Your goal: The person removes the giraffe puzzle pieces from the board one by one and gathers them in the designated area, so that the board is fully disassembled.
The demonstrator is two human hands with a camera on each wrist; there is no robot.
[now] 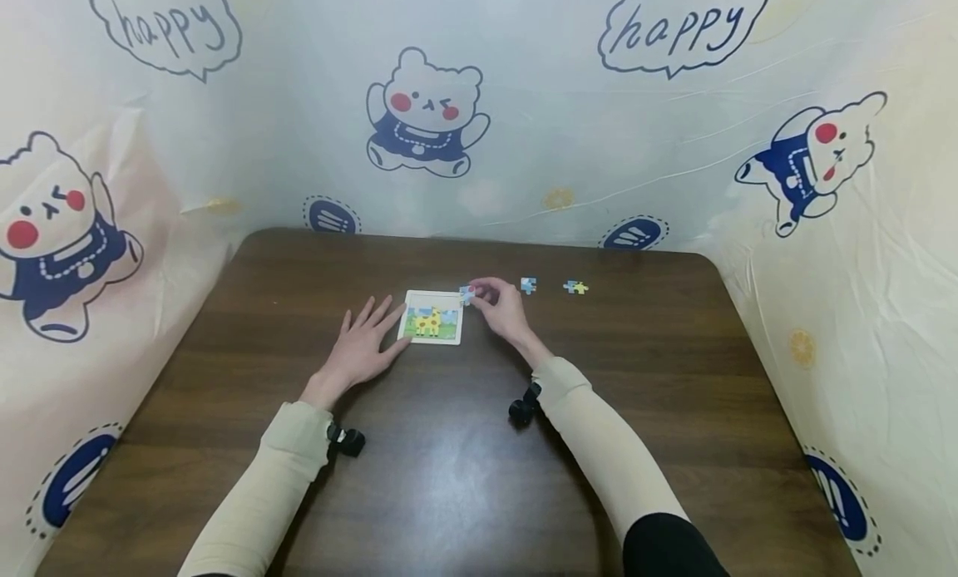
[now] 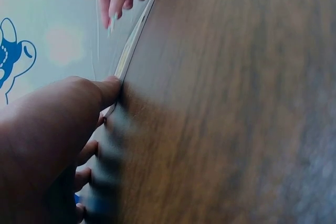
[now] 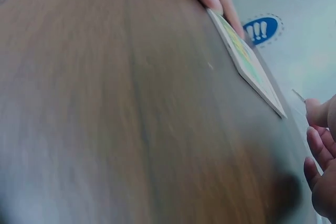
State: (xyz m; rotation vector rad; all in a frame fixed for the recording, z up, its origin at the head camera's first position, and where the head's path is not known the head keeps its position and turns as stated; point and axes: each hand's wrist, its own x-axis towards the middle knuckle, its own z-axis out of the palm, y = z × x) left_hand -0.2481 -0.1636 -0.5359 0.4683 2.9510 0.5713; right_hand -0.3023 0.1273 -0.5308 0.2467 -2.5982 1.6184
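A white-bordered puzzle frame (image 1: 430,341) lies on the table, with a yellow giraffe picture (image 1: 427,322) on green and blue inside it. My left hand (image 1: 361,348) lies spread at the frame's left side, thumb and index fingertip at its edge. In the left wrist view, the left thumb (image 2: 107,92) rests against the frame's edge. My right hand (image 1: 503,308) pinches a blue puzzle piece (image 1: 467,294) between thumb and index finger, at the frame's upper right corner. In the right wrist view, that piece (image 3: 298,95) shows edge-on, raised above the table.
Two more puzzle pieces lie right of the right hand: a blue and white one (image 1: 528,286) and, farther right, a blue and yellow one (image 1: 575,287). They rest on the brown wooden table (image 1: 419,477). A printed cloth (image 1: 539,136) hangs behind the table's far edge.
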